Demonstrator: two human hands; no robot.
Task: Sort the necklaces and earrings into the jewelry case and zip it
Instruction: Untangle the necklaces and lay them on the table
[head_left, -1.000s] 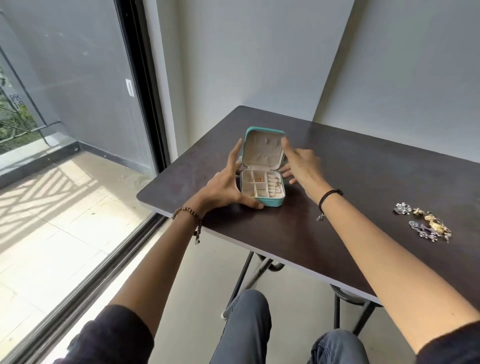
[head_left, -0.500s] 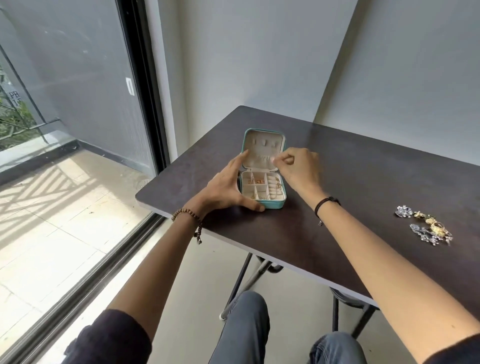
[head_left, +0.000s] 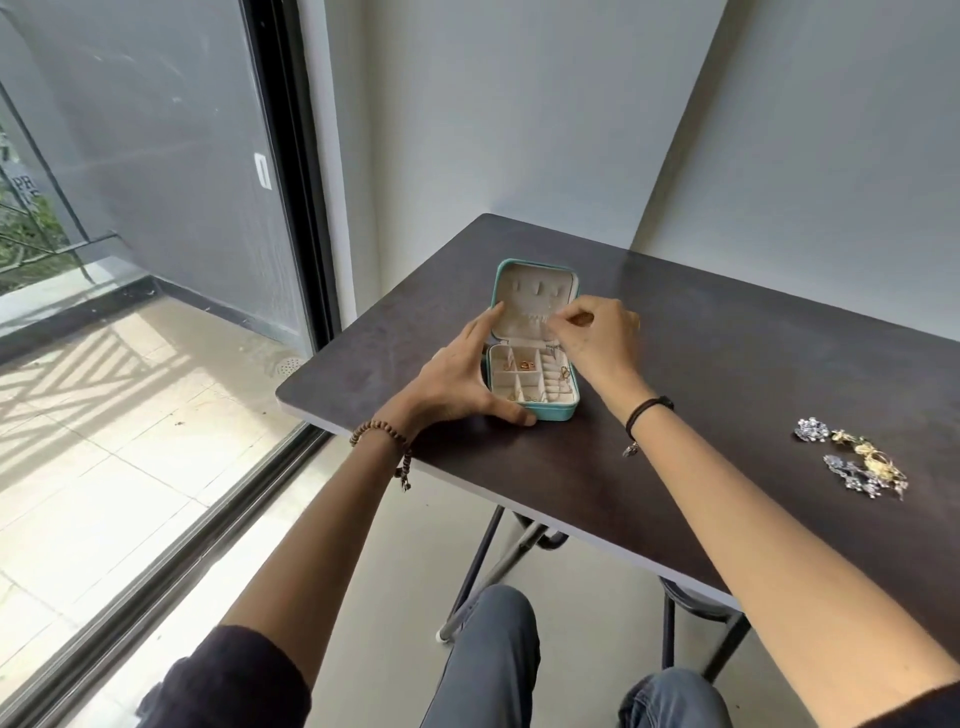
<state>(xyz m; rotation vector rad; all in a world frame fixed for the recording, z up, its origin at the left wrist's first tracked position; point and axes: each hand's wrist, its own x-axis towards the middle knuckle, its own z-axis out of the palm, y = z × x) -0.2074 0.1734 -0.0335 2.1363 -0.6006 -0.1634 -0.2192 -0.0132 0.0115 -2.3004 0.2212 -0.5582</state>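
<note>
Dark counter by glass door; open teal jewelry case near left edge. Left hand spread wide, bracing case. Right hand pinched at lid, contents unclear. Loose jewelry at three o'clock.

No fully legible txt; only partial "PR" on a sign outside the window.

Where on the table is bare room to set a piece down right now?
The widest bare patch lies between the jewelry case and the loose jewelry pile, under the right forearm. The far right tabletop behind that pile is bare too. It is crowded at the case, where the left hand and right hand flank it.
</note>
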